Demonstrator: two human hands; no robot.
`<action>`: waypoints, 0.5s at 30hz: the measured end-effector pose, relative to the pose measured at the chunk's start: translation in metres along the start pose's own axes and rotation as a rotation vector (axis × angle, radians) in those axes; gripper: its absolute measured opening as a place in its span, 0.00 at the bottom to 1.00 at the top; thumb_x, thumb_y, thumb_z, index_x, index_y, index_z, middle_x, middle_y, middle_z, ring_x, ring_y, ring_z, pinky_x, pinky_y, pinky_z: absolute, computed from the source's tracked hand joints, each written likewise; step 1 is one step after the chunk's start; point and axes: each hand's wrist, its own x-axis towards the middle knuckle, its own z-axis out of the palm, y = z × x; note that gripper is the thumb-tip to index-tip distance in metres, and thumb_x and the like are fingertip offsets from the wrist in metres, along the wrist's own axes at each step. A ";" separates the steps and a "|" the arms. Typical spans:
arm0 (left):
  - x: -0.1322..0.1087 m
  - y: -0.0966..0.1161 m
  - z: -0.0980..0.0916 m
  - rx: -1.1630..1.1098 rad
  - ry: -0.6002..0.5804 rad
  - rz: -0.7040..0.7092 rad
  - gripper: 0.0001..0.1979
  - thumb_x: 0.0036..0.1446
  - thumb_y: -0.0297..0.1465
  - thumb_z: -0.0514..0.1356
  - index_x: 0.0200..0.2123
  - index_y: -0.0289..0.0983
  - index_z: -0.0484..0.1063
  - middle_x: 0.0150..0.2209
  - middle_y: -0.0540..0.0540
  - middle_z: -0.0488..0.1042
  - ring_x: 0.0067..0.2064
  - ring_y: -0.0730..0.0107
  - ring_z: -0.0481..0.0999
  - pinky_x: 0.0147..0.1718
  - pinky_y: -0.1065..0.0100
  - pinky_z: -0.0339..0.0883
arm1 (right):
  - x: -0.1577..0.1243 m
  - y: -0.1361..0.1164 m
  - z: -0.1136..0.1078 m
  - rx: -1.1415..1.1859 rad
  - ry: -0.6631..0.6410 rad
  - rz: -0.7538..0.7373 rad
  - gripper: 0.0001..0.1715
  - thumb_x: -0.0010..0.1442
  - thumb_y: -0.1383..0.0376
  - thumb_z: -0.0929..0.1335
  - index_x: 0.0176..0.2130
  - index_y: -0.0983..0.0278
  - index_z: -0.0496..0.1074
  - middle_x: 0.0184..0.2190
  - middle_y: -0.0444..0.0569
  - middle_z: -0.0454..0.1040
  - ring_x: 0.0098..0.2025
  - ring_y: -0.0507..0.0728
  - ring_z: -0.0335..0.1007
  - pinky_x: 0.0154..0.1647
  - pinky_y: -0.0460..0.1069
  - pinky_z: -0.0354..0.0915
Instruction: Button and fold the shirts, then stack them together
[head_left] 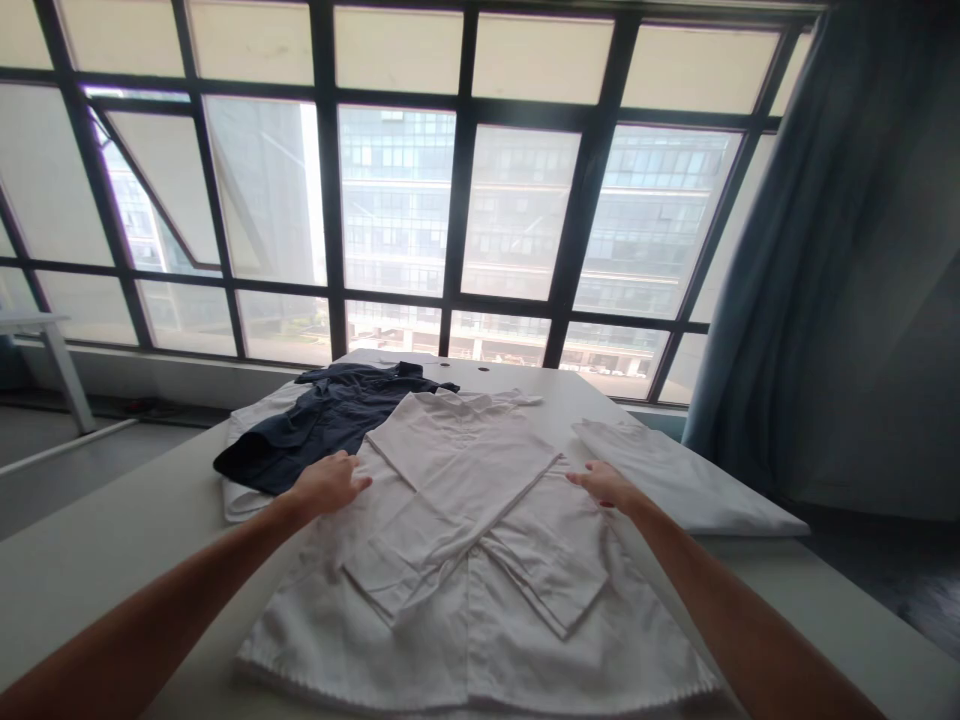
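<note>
A white long-sleeved shirt lies spread on the table, its collar at the far end and its hem towards me. Both sleeves are folded in and cross over the front. At the shirt's left side, my left hand has its thumb over the cloth and its fingers closed at the edge. My right hand grips the opposite side in the same way, level with the left one. Some fingertips are hidden by cloth or slightly blurred.
A dark navy shirt lies over other white cloth on the left of the white table. A folded white garment rests on the right. Beyond stand large windows and a blue-grey curtain; another table is at far left.
</note>
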 end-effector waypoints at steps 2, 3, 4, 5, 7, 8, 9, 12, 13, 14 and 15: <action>0.000 -0.006 -0.003 -0.016 -0.085 -0.074 0.21 0.60 0.41 0.57 0.48 0.30 0.74 0.52 0.30 0.75 0.54 0.47 0.74 0.52 0.57 0.68 | -0.016 0.009 -0.008 0.117 -0.094 0.030 0.24 0.64 0.53 0.65 0.48 0.70 0.71 0.40 0.61 0.77 0.33 0.56 0.74 0.32 0.47 0.67; -0.002 -0.007 -0.005 -0.059 -0.129 -0.109 0.21 0.59 0.41 0.58 0.47 0.30 0.74 0.51 0.30 0.75 0.52 0.48 0.75 0.48 0.59 0.71 | -0.023 0.013 -0.011 0.162 -0.133 0.044 0.20 0.64 0.54 0.65 0.43 0.68 0.72 0.35 0.58 0.76 0.28 0.53 0.71 0.28 0.46 0.65; -0.006 -0.007 -0.006 -0.123 -0.167 -0.150 0.21 0.57 0.41 0.60 0.46 0.30 0.73 0.51 0.30 0.75 0.50 0.49 0.77 0.42 0.61 0.73 | -0.028 0.017 -0.013 0.193 -0.165 0.056 0.17 0.63 0.55 0.66 0.38 0.67 0.72 0.31 0.55 0.75 0.24 0.51 0.67 0.24 0.46 0.62; -0.011 -0.007 -0.009 -0.204 -0.204 -0.196 0.22 0.55 0.41 0.61 0.46 0.30 0.72 0.50 0.31 0.75 0.46 0.52 0.78 0.36 0.64 0.74 | -0.033 0.020 -0.014 0.211 -0.192 0.064 0.15 0.62 0.56 0.67 0.32 0.66 0.71 0.26 0.52 0.72 0.21 0.50 0.62 0.21 0.45 0.58; -0.021 -0.009 -0.013 -0.362 -0.274 -0.272 0.23 0.52 0.42 0.64 0.46 0.32 0.70 0.46 0.35 0.77 0.37 0.58 0.79 0.24 0.70 0.70 | -0.038 0.024 -0.016 0.212 -0.227 0.070 0.17 0.58 0.57 0.69 0.24 0.64 0.66 0.18 0.46 0.64 0.17 0.48 0.53 0.16 0.45 0.50; -0.027 -0.011 -0.015 -0.414 -0.308 -0.288 0.23 0.50 0.42 0.65 0.43 0.32 0.70 0.41 0.37 0.78 0.32 0.62 0.78 0.21 0.72 0.67 | -0.040 0.024 -0.016 0.201 -0.231 0.066 0.19 0.56 0.58 0.71 0.21 0.63 0.64 0.15 0.45 0.60 0.16 0.49 0.51 0.15 0.46 0.47; -0.032 -0.013 -0.017 -0.444 -0.346 -0.289 0.22 0.49 0.43 0.67 0.40 0.33 0.70 0.35 0.40 0.77 0.29 0.65 0.76 0.20 0.73 0.65 | -0.040 0.024 -0.016 0.182 -0.227 0.058 0.19 0.54 0.60 0.72 0.19 0.62 0.63 0.13 0.44 0.57 0.16 0.49 0.50 0.15 0.46 0.46; -0.044 -0.025 -0.020 -0.483 -0.471 -0.236 0.22 0.46 0.47 0.68 0.27 0.35 0.67 0.20 0.48 0.70 0.24 0.68 0.72 0.19 0.74 0.63 | -0.039 0.019 -0.013 0.098 -0.188 0.038 0.16 0.49 0.66 0.73 0.19 0.62 0.63 0.13 0.46 0.59 0.17 0.52 0.55 0.16 0.47 0.48; -0.046 -0.029 -0.021 -0.501 -0.517 -0.210 0.22 0.47 0.48 0.67 0.25 0.35 0.67 0.18 0.50 0.69 0.24 0.69 0.72 0.20 0.74 0.64 | -0.039 0.016 -0.013 0.076 -0.177 0.038 0.15 0.48 0.68 0.72 0.19 0.63 0.63 0.14 0.47 0.60 0.18 0.53 0.57 0.16 0.47 0.50; -0.048 -0.032 -0.022 -0.514 -0.551 -0.186 0.22 0.48 0.48 0.67 0.25 0.35 0.67 0.18 0.50 0.69 0.24 0.68 0.73 0.21 0.73 0.64 | -0.039 0.014 -0.012 0.068 -0.171 0.041 0.13 0.47 0.69 0.72 0.19 0.63 0.63 0.14 0.48 0.62 0.18 0.54 0.59 0.17 0.48 0.52; -0.048 -0.033 -0.024 -0.511 -0.509 -0.162 0.22 0.48 0.49 0.66 0.24 0.35 0.68 0.17 0.50 0.69 0.24 0.68 0.73 0.21 0.73 0.65 | -0.038 0.012 -0.011 0.077 -0.167 0.045 0.12 0.48 0.69 0.71 0.20 0.64 0.64 0.15 0.50 0.63 0.19 0.55 0.61 0.18 0.48 0.53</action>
